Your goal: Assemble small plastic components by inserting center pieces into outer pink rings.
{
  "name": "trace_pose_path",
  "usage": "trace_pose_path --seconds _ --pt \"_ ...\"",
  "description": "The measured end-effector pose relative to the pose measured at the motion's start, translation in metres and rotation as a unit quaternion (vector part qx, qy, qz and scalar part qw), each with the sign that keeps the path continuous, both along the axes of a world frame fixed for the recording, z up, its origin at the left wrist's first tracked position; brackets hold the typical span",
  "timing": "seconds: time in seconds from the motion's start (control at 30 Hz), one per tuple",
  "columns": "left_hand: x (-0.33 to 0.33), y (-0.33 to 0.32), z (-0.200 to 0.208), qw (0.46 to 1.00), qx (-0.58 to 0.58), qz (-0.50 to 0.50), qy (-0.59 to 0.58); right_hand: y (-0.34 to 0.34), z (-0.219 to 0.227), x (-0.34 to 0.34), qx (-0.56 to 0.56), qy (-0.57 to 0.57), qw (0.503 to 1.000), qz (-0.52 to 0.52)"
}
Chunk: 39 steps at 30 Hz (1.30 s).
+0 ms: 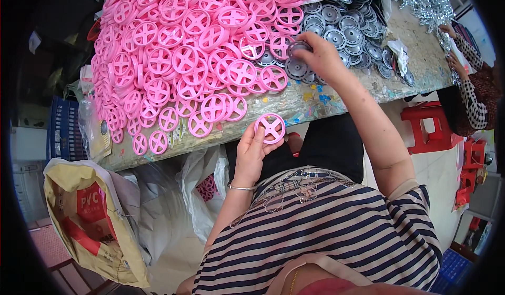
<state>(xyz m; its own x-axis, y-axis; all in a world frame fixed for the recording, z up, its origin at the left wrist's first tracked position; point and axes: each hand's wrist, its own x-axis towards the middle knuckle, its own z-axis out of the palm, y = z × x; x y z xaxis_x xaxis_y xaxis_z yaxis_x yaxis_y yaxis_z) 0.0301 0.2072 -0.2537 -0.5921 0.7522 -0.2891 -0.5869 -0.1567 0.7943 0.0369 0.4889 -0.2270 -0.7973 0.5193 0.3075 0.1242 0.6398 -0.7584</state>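
Note:
Between the fingers and thumb of my left hand is a pink plastic wheel ring with crossed spokes, held over my lap just off the table's front edge. My right hand reaches across the table and pinches a dark grey plastic disc at the near left of the grey disc pile. To the left of that pile spreads a large heap of pink wheel rings, and the two piles meet near my right hand.
The worn table has paint specks along its front edge. Below at left stand an open yellow-lined sack and a white plastic bag. Silver tinsel lies far right beside another person's hands. Red stools stand at right.

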Motion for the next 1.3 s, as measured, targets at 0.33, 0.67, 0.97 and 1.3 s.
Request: trace_pose_path --seconds 0.33,0.67,0.97,1.3 --pt "0.003 0.006 0.007 0.999 0.025 0.033 0.017 -0.097 0.035 0.052 -0.246 -0.059 0.96 0.119" --pt "0.006 0.0 0.011 0.998 0.051 0.023 0.04 -0.12 0.034 0.066 -0.42 -0.214 0.869 0.154" --pt "0.015 -0.004 0.009 0.993 -0.006 0.028 0.114 -0.133 0.012 0.075 -0.324 -0.159 0.92 0.151" --pt "-0.03 -0.12 -0.011 0.816 -0.299 0.211 0.447 -0.099 -0.003 0.065 -0.08 -0.067 0.987 0.125"
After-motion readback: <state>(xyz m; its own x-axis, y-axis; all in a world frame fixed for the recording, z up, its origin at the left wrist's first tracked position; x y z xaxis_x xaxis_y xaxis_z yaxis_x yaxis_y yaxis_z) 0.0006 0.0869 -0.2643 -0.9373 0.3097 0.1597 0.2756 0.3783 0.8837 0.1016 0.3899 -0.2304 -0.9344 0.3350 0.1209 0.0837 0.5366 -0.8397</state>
